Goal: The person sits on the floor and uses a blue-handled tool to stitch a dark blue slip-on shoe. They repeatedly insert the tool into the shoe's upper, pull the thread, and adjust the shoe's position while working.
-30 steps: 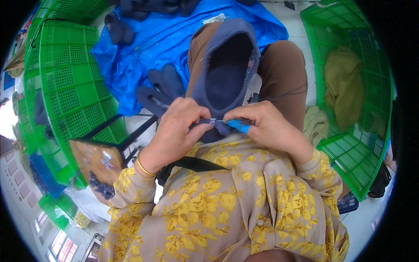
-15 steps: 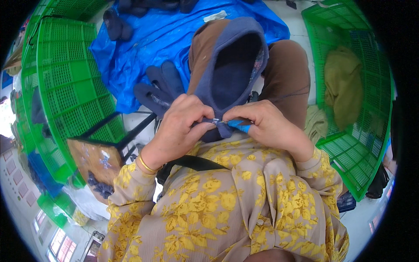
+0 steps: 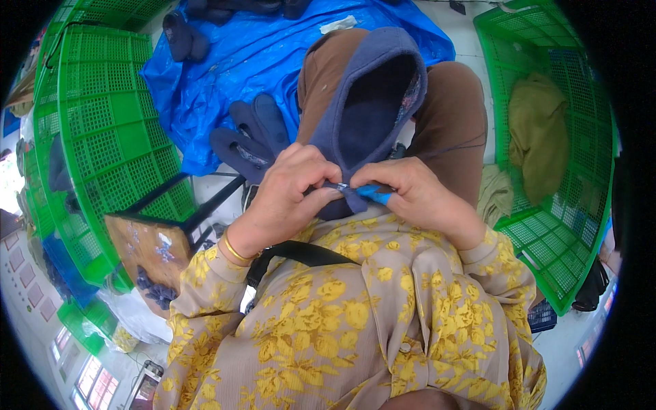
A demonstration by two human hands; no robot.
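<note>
Across my lap and knee lies a navy fleece piece point(image 3: 326, 140) with a deep oval opening and some floral lining showing inside. It resembles a slipper or hood; I cannot tell which. My left hand point(image 3: 290, 198) is closed, pinching the narrow near end of the fleece, where a small whitish patch point(image 3: 342, 186) shows. Just beside it, my right hand point(image 3: 420, 198) grips a small blue-handled tool point(image 3: 373, 193), its tip at that pinched spot. The fingers partly hide the tool, so its exact kind is unclear.
Dark slippers point(image 3: 251, 133) lie at the near edge of a blue tarp point(image 3: 219, 68). Green plastic crates point(image 3: 113, 116) stand on the left. Another green crate point(image 3: 547, 236) on the right holds olive cloth point(image 3: 538, 137). A wooden stool point(image 3: 147, 246) is by my left arm.
The fleece piece and both hands have shifted slightly to the right. My grips look the same, and the tool stays at the pinched end.
</note>
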